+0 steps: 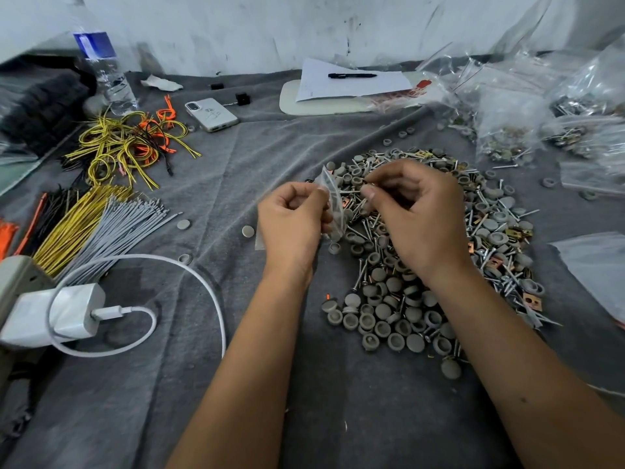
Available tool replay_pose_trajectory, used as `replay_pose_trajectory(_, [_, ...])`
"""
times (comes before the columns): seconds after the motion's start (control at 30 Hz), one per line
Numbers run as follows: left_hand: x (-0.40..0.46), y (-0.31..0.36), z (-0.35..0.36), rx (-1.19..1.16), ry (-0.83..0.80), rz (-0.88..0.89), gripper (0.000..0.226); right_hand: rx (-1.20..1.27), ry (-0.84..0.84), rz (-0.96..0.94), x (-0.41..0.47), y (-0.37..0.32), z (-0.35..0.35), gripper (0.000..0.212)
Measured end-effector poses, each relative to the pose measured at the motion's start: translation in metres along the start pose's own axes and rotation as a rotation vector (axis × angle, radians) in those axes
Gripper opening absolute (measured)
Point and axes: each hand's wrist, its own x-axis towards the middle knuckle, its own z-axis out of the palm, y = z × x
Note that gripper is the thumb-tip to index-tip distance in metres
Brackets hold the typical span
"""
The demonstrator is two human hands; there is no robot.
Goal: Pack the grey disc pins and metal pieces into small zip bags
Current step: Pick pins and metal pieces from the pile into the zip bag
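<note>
- The left hand (292,220) pinches a small clear zip bag (333,206) by its upper edge, fingers curled closed around the plastic; the bag hangs roughly upright between the two hands.
- The right hand (417,214) is closed, thumb and forefinger pressed together right at the bag's open side; whatever sits between those fingertips is too small and blurred to make out.
- Directly beneath and behind both hands lies the heap of grey disc pins (385,319), mixed with thin metal nails (487,257) and copper-coloured metal pieces (532,301), spread over a grey cloth (236,157) covering the work surface.
- A few loose discs (248,231) lie apart from the heap, to the left of the left hand.
- To the right, clear bags already holding parts (507,137) are piled near the far edge, and a flat empty bag (595,262) lies beside the heap.
- To the left lie bundles of yellow, grey, black and orange wires (98,218), and nearer the camera a white charger (57,313) with its cable looping across the cloth.
- Further back sit a white phone (211,114), a water bottle (105,72), and a sheet of paper (351,81) with a black pen (351,75) on it.
</note>
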Motion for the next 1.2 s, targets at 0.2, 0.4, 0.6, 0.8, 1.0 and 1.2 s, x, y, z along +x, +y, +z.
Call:
replay_pose_trajectory(0.2, [-0.004, -0.007, 0.005, 0.153, -0.082, 0.080, 0.010, 0.076, 0.027, -0.016, 0.000, 0.000, 0.001, 0.013])
replay_pose_trajectory(0.4, [-0.004, -0.008, 0.006, 0.139, -0.106, 0.084, 0.006, -0.060, -0.026, -0.055, -0.001, -0.001, 0.003, 0.013])
replay_pose_trajectory(0.6, [-0.005, -0.005, 0.005, 0.071, -0.119, 0.083, 0.009, -0.159, -0.061, -0.098, -0.004, -0.003, 0.004, 0.013])
replay_pose_trajectory(0.8, [-0.004, 0.001, 0.004, -0.063, -0.043, 0.047, 0.014, -0.277, -0.233, -0.152, -0.001, 0.000, 0.007, 0.012])
replay_pose_trajectory(1.0, [-0.002, 0.004, 0.002, -0.083, 0.009, 0.025, 0.013, -0.265, -0.097, -0.115, 0.001, 0.000, 0.005, 0.020])
replay_pose_trajectory(1.2, [0.001, 0.004, -0.003, -0.113, 0.093, -0.005, 0.016, -0.415, 0.080, -0.007, 0.007, 0.009, -0.008, 0.013])
